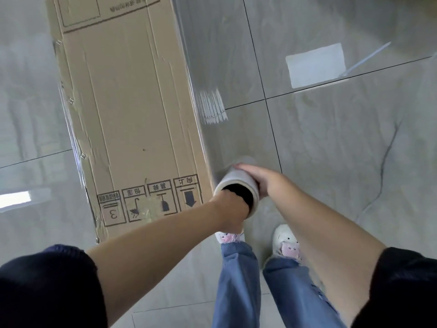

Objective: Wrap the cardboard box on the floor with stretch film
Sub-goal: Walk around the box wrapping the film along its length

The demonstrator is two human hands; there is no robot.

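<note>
The long brown cardboard box point(132, 110) with printed handling symbols lay flat on the glossy grey tiled floor point(331, 150), its near end beside the person's feet. A sheet of clear stretch film point(208, 74) ran along its right edge to a white roll of film on a dark core point(238, 185). Film glinted along the left edge too, suggesting at least one pass; how many layers lay on the top face could not be told, and further turns probably remained. The left hand point(230, 210) reached into the core's near end, its fingers hidden, so its grasp could not be told; the right hand point(262, 179) curled over the roll's outside. Open floor lay on both sides of the box.
</note>
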